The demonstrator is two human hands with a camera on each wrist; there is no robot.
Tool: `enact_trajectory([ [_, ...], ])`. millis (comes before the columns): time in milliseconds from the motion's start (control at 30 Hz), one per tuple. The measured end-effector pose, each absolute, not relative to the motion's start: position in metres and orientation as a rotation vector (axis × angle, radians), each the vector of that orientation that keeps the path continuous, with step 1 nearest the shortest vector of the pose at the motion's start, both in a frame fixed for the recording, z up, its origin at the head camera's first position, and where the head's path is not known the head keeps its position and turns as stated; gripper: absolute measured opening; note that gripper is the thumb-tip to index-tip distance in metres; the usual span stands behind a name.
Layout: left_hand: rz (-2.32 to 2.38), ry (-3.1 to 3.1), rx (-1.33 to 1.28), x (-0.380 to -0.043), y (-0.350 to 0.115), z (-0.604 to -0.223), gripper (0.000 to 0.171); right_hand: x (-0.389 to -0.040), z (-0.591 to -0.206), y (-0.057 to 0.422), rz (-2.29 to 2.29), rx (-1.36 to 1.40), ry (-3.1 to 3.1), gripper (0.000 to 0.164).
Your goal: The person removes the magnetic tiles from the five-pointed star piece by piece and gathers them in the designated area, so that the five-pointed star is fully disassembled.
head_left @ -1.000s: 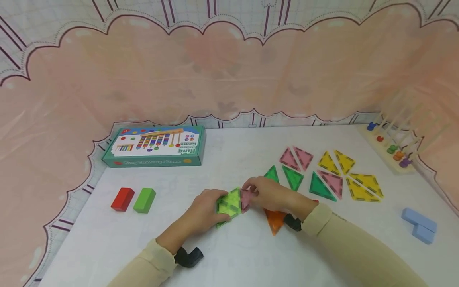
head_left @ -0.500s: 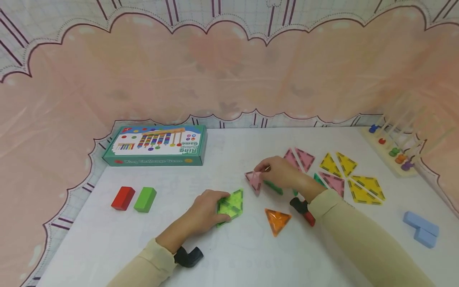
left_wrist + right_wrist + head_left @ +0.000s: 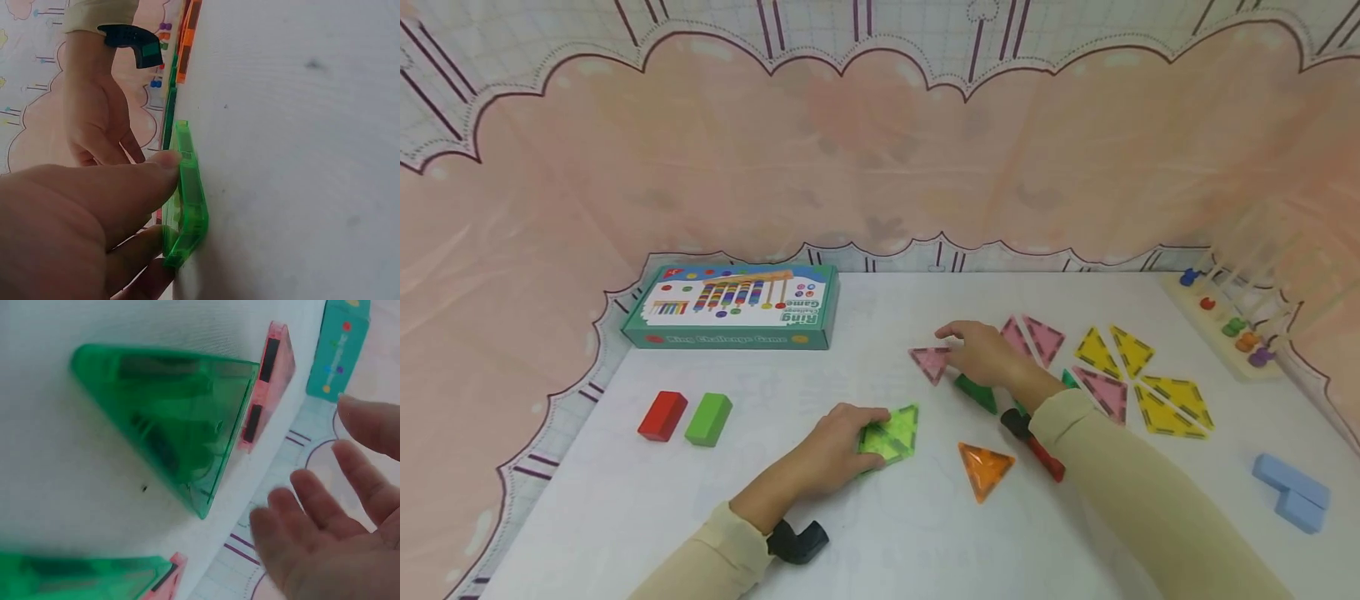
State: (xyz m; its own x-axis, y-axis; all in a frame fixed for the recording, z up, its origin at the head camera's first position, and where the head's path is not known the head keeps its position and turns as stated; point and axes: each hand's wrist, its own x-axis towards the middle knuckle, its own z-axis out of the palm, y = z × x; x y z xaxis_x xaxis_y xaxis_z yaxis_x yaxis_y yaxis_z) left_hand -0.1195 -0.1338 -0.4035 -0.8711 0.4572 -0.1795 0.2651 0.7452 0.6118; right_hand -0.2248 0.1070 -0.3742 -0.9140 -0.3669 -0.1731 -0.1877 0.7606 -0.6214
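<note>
My left hand grips light green translucent triangle tiles lying joined at the table's middle. The left wrist view shows thumb and fingers on either side of the green tile edge. Ahead and to the right, my right hand hovers with its fingers spread, holding nothing. Just left of it a small pink triangle tile lies flat. Beneath the right hand is a dark green triangle tile; in the right wrist view this green tile lies in front of the pink tile.
An orange triangle and a red piece lie nearer me. Pink tiles and yellow tiles spread rightward. A game box, red block, green block, blue blocks and a peg board surround them.
The right hand has drawn the small pink triangle away from the light green tiles, set it farther back on the table and let go. My left hand has kept its grip.
</note>
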Motion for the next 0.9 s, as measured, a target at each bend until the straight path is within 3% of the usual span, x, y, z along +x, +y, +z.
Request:
enact_trajectory([
  [467, 0.815, 2.755, 0.515, -0.113, -0.141, -0.404, 0.060, -0.175, -0.374, 0.093, -0.739, -0.617, 2.536, 0.044],
  [900, 0.856, 2.721, 0.467, -0.115, -0.139, -0.405, 0.053, -0.166, -0.383, 0.080, -0.722, -0.675, 2.473, 0.042],
])
